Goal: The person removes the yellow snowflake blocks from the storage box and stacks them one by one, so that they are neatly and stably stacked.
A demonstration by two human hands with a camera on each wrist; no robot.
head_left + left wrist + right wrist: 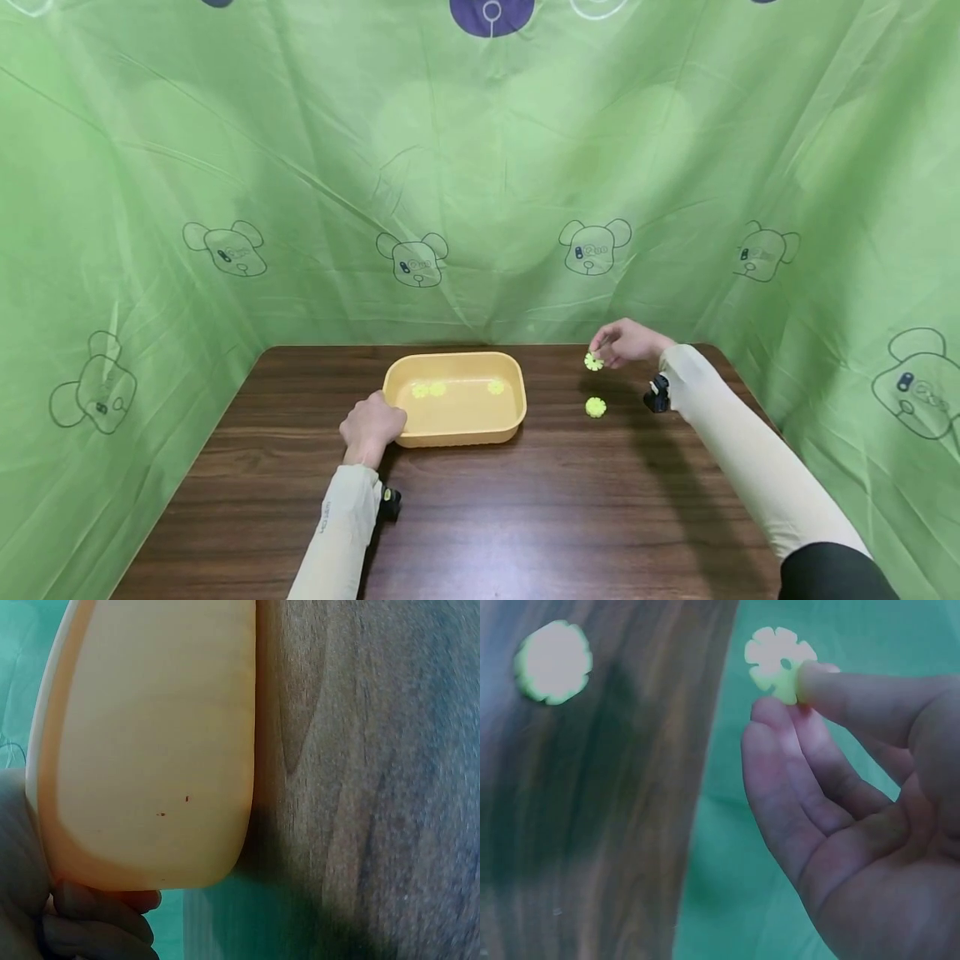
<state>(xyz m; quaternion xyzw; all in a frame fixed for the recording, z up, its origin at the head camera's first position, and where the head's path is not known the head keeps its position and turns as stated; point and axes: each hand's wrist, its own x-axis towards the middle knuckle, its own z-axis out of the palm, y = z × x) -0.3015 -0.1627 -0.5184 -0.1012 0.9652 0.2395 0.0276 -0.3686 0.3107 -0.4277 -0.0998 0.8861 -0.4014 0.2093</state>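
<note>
A shallow yellow tray (pixel 457 439) lies on the table with several small yellow-green flower pieces (pixel 496 387) inside. My left hand (pixel 372 422) grips its near left corner; in the left wrist view the curled fingers (pixel 105 919) hold the tray's end wall (pixel 150 750). Up and right of the tray, my right hand (pixel 628 342) pinches one flower piece (pixel 593 362) above the table. The right wrist view shows this piece (pixel 780 656) between thumb and fingertips of the hand (pixel 855 787). Below it a thicker yellow-green flower piece or stack (pixel 596 407) rests on the wood, also at left in the right wrist view.
The dark wooden table (pixel 465 517) reaches back to a green curtain (pixel 495 167) printed with bear heads, which also hangs at both sides. The right forearm (pixel 757 467) crosses over the table's right part.
</note>
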